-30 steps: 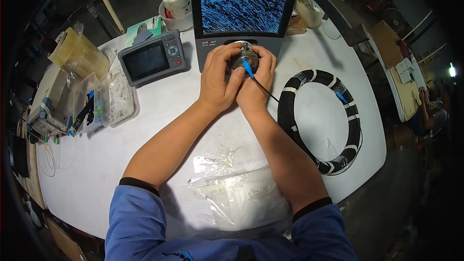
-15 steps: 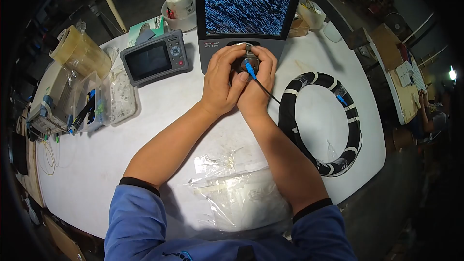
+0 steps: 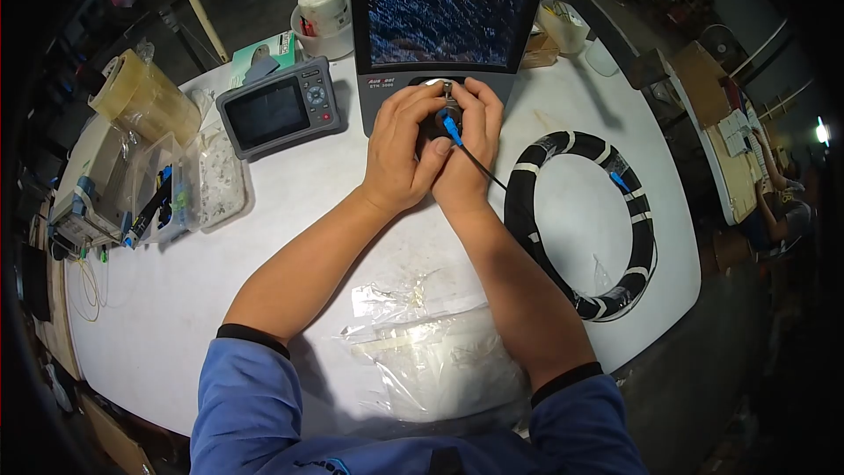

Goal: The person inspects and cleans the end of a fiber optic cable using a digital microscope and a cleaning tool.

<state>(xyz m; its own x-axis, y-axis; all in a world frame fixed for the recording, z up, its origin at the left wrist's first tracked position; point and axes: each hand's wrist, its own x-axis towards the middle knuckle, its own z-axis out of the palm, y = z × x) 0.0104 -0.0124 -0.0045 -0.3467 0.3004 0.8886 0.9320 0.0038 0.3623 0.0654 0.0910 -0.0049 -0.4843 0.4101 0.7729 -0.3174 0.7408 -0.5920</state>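
Note:
My left hand [image 3: 400,148] and my right hand [image 3: 466,151] are cupped together around the round metal stage [image 3: 447,109] at the foot of a grey inspection microscope [image 3: 444,22]. A blue fibre connector [image 3: 452,129] sticks out between my fingers into the stage, and its thin black cable [image 3: 485,169] runs off to the right. The microscope's screen [image 3: 441,16] shows a dark blue streaky picture. Most of the stage is hidden by my fingers.
A coil of black cable with white bands [image 3: 582,222] lies right of my arms. A grey handheld tester [image 3: 278,108] sits left of the microscope, with plastic boxes [image 3: 189,185] and a tape roll [image 3: 141,95] further left. Clear bags [image 3: 431,352] lie near my sleeves on the white table [image 3: 290,211].
The picture on the screen has turned darker and blurrier. My hands stay closed around the stage, with only small finger shifts.

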